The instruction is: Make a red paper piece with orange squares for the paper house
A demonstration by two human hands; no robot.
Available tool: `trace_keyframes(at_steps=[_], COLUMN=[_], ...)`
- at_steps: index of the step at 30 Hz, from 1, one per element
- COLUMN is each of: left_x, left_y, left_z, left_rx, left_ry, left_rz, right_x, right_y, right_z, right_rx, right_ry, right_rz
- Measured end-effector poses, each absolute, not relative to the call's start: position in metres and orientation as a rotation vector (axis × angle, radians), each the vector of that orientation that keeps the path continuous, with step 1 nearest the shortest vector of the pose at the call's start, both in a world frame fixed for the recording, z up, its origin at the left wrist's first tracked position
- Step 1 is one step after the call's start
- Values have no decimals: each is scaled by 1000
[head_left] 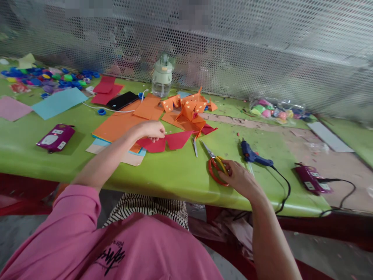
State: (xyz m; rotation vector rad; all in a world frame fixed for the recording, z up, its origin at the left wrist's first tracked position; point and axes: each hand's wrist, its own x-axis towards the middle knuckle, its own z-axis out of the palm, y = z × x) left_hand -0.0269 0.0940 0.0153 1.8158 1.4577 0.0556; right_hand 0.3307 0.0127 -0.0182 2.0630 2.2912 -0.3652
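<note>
My left hand point(153, 130) pinches a piece of red paper point(179, 140) just above the table. A narrow slit divides the paper's lower edge. My right hand point(239, 177) has its fingers on the handles of a pair of scissors point(215, 161), one handle red-orange and one yellow. The scissors rest low over the table, with their blades pointing away toward the red paper. Beside the blade tips lies a thin pale sliver point(195, 147) that I cannot identify. Behind the red paper sits a folded orange paper shape point(190, 118), partly with yellow spots.
Orange sheets point(112, 126) lie under my left forearm. A bottle point(162, 76) stands near the perforated metal screen point(233, 50). A blue glue gun point(256, 155) with a cord, purple power strips point(56, 138), a black phone point(122, 101) and colourful caps point(58, 77) are around.
</note>
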Motion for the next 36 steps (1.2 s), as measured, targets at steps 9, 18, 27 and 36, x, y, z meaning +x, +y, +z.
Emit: trace_keyframes(at_steps=[9,18,27,36], left_x=[-29,-43,-40,-54], left_y=[94,94,90,43], left_z=[28,40,40,49], left_rx=[1696,1657,1444,1472], left_ry=[1441,1428,1269,1008], left_rz=[366,336,680,955], right_x=[342,317,299,274], right_y=[17,0,-11,-36], right_z=[-25,-15,-2,-5], right_rx=[2195,1969,1864,1470], right_ry=[2314,2266,2162,2177], right_rz=[-803,-1792,-2128,-2393])
